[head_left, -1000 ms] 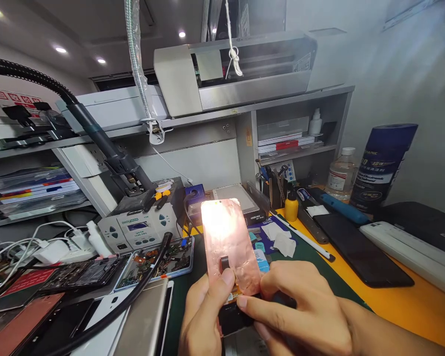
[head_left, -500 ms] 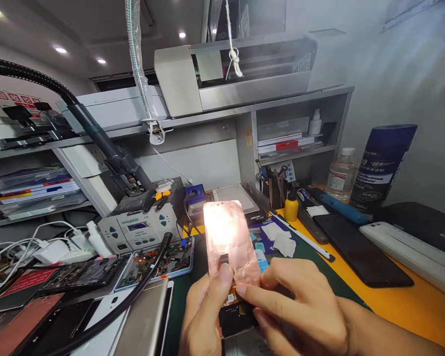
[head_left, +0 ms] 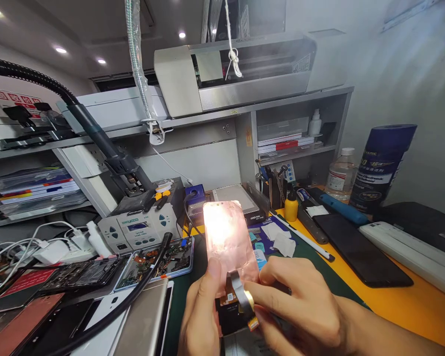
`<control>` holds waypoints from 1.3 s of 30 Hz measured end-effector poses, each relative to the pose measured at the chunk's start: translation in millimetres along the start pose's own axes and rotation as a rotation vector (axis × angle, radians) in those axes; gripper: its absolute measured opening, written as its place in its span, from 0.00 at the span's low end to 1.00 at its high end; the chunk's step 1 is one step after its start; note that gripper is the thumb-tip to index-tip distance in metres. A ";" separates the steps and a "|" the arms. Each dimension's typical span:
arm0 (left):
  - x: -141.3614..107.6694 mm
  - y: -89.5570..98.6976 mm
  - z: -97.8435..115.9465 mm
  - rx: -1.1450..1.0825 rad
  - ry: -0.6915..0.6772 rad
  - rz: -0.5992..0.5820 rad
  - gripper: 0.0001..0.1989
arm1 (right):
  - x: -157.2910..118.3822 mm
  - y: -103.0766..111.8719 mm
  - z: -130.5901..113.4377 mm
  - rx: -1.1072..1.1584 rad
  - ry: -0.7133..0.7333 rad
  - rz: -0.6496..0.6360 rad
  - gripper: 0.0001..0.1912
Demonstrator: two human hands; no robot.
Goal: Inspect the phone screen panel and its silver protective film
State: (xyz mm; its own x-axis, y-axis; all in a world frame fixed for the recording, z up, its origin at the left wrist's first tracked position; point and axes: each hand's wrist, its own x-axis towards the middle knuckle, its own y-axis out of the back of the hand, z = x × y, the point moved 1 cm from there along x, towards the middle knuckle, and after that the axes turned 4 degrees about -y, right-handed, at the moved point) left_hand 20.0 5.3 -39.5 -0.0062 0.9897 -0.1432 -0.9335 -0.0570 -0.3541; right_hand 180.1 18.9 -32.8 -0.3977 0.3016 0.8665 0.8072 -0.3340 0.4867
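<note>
A phone display panel (head_left: 241, 247), its back covered in shiny copper-coloured foil, stands tilted up in front of me, with bright glare on its upper part. My left hand (head_left: 200, 314) is closed around its left edge, thumb lying along the foil side. From the lower part of the panel a dark flex cable (head_left: 238, 288) with a gold-coloured connector end curls outward. My right hand (head_left: 300, 301) has its fingers bent at the cable, index finger behind the curl and another fingertip near the connector. Below the foil, the panel's black lower section shows.
A soldering station (head_left: 141, 227) stands left of centre, beside a tray of circuit boards (head_left: 155, 262). Phones and a black hose (head_left: 133, 296) lie at left. On the right are a black phone (head_left: 363, 247), a yellow bottle (head_left: 291, 207) and a large spray can (head_left: 383, 165).
The flex cable has come up off the foil and now curls outward toward my right hand. My left thumb has shifted up and left to the panel's edge.
</note>
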 end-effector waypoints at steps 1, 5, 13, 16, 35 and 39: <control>0.2 0.9 -1.0 -0.012 0.028 0.019 0.27 | -0.2 -0.1 0.0 -0.002 -0.007 -0.002 0.15; 1.0 4.8 -3.8 -0.029 0.032 0.102 0.19 | 1.8 0.4 0.6 0.009 0.030 0.000 0.16; 6.6 5.6 -7.3 0.092 -0.018 0.061 0.15 | 11.5 -0.9 7.0 0.209 -0.166 0.042 0.09; 6.9 3.2 -5.5 0.117 -0.036 0.056 0.16 | 10.5 0.7 7.0 0.235 -0.144 0.051 0.13; 13.2 -0.4 26.2 0.091 0.040 -0.522 0.18 | 14.8 1.4 4.3 0.240 -0.467 0.029 0.08; 17.7 6.5 26.0 0.061 -0.016 -0.579 0.19 | 16.2 2.2 6.4 0.218 -0.349 -0.030 0.08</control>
State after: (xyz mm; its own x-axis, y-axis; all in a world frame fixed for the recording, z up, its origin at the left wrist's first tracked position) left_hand 4.5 25.9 -20.3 0.5069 0.8590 0.0718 -0.8050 0.5015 -0.3169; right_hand 178.2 28.8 -18.4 -0.2813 0.6055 0.7445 0.8860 -0.1342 0.4439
